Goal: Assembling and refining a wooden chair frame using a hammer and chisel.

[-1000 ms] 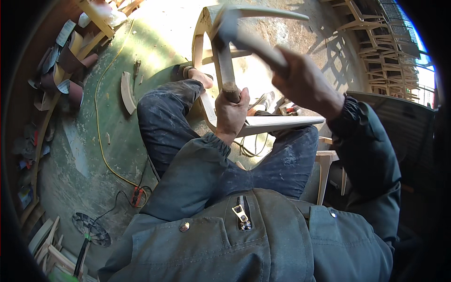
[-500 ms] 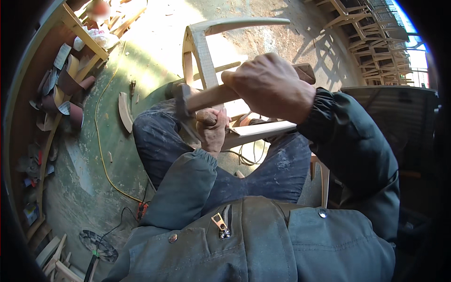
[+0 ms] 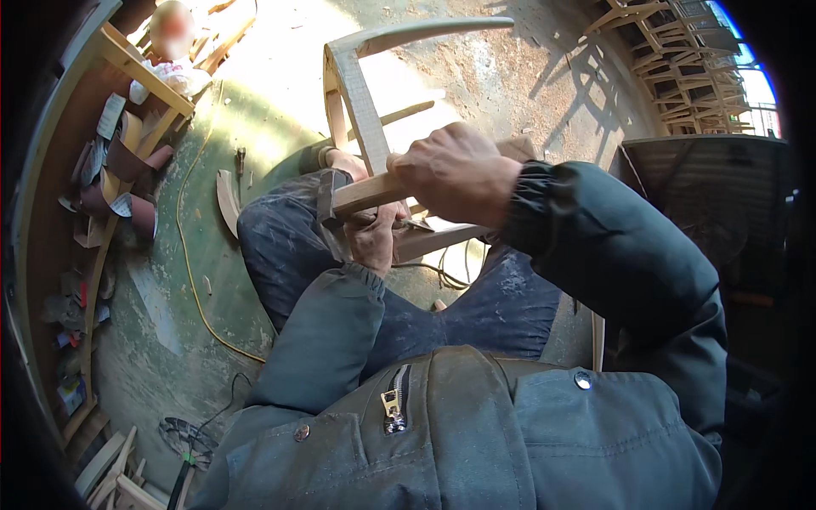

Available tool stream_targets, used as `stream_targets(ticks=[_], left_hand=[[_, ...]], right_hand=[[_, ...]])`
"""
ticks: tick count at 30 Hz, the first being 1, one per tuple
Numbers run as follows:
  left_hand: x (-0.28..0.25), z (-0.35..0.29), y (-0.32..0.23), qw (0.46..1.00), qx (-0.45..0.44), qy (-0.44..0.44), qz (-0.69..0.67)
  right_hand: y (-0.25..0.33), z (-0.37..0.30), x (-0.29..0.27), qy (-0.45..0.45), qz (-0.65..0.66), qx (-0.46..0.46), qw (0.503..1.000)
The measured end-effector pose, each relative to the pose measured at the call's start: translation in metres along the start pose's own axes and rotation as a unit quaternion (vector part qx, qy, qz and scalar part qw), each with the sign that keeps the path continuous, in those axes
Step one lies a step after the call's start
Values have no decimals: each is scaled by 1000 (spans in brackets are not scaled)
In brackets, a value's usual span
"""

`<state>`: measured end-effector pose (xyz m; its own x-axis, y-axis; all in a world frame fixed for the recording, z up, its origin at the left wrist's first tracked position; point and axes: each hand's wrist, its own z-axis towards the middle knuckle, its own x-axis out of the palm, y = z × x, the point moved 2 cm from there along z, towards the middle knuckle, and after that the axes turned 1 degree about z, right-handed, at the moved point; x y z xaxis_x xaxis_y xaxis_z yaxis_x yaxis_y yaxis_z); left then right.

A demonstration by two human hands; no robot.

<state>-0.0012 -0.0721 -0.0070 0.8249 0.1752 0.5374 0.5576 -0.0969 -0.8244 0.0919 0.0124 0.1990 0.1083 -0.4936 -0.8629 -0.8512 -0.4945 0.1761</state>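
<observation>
My right hand (image 3: 455, 170) is closed round the wooden handle of a hammer (image 3: 367, 195). Its metal head lies over the butt end of a chisel (image 3: 418, 225); whether they touch I cannot tell. Below the hammer, my left hand (image 3: 372, 242) is wrapped round the chisel's handle, mostly hidden. The chisel's blade rests at a rail of a pale wooden chair frame (image 3: 365, 110). That frame stands tilted between my knees, its curved top piece reaching away to the right.
Left of my knee, a curved wood piece (image 3: 227, 202) and a dark-handled tool (image 3: 240, 159) lie on the green floor. A yellow cord (image 3: 183, 242) runs past them. Sanding strips (image 3: 127, 161) hang at the left shelf. Stacked chair frames (image 3: 680, 72) stand far right.
The hammer and my right hand have moved down and left, so the hammer now covers the chisel's handle end. The chair frame sits slightly higher and more to the left in view.
</observation>
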Motion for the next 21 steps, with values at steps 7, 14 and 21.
stream_targets(ticks=[7, 14, 21], left_hand=[[10, -3, -2, 999, -44, -5, -17], [10, -9, 11, 997, -50, -29, -58], [6, -4, 19, 997, -56, -35, -43]], right_hand=[[-4, -5, 1, -63, 85, 42, 993], [-4, -13, 5, -44, -21, 3, 999], [-10, -13, 10, -70, -31, 7, 997]])
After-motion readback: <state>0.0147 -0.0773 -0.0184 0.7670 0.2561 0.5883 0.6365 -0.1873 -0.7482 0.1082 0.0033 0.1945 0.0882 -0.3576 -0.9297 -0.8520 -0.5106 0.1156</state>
